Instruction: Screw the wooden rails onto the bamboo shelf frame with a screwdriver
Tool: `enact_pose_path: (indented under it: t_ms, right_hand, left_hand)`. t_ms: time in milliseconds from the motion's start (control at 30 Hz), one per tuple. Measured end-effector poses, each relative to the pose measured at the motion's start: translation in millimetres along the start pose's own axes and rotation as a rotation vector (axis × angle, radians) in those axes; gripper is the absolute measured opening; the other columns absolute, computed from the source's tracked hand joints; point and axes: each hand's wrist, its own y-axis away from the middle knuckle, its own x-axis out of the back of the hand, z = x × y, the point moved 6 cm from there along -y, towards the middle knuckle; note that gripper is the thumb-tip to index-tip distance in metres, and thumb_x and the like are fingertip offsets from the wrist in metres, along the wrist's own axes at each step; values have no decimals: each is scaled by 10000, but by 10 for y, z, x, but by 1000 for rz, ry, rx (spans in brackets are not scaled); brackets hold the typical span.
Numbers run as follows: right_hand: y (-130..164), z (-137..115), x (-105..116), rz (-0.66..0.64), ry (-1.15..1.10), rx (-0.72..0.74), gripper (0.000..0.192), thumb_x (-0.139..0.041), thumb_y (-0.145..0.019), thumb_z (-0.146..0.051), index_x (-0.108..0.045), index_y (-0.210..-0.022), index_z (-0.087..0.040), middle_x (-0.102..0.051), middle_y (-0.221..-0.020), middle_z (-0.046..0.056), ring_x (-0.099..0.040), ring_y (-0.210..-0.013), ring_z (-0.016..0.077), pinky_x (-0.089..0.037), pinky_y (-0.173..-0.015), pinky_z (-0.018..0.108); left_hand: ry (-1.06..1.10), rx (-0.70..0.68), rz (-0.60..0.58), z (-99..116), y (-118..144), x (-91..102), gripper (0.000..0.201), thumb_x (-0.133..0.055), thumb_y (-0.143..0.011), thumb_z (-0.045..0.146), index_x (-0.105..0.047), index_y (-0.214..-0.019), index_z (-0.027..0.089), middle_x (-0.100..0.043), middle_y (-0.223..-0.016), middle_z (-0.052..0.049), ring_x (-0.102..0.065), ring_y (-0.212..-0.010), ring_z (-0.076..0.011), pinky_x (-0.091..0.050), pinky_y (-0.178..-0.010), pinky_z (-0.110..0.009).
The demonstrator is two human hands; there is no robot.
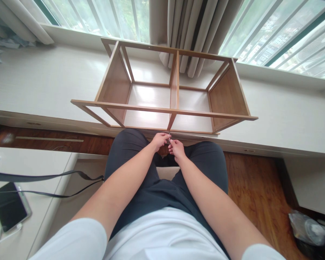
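Note:
Between my knees, at the front edge of the white ledge, my left hand [159,141] and my right hand [177,149] meet fingertip to fingertip. Both are closed in a pinch around a small, thin metal piece [169,137]. It is too small to tell its kind, or which hand bears more of it. Just beyond my hands, a brown wooden shelf frame [162,108] rests on the ledge, with a divider [174,81] at its middle and panels at both ends. Neither hand is holding the frame.
The white ledge [43,79] runs under the windows, with a grey curtain [189,32] behind the frame. At left, a white desk [46,166] carries a phone [11,206] with a cable; a black strap [43,177] crosses it. A plastic-wrapped bundle [308,227] lies at the lower right.

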Motion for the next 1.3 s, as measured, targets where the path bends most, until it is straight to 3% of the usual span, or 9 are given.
enact_pose_path:
  t_ms: [267,667,1300]
  right_hand:
    - [-6,25,-30,-23,66,5,229,-544,-941,-396,-536,-819,-202,-561,-516,-55,-467,-377,80,-311,-354,159]
    - [-44,-29,-2,13,207,210,287,-575,-875,-466,-527,-746,-215,-591,-537,-49,-489,-418,95,-353,-412,187]
    - [-40,-41,-16,-16,155,203,277,-591,-865,-465,-574,-786,-200,-590,-554,-44,-491,-428,94,-356,-416,188]
  left_hand:
    - [3,15,3,-14,-9,-8,113,-682,-806,235,-714,-836,131,-654,-773,-33,-443,-527,-57,-282,-450,-175]
    - [-18,-6,-10,-19,-27,-4,171,-655,-817,253,-746,-900,134,-619,-690,-16,-453,-530,-67,-304,-463,-172]
    - [0,1,-23,-17,-45,-11,184,-677,-814,280,-743,-910,136,-628,-711,-23,-452,-534,-62,-304,-472,-170]
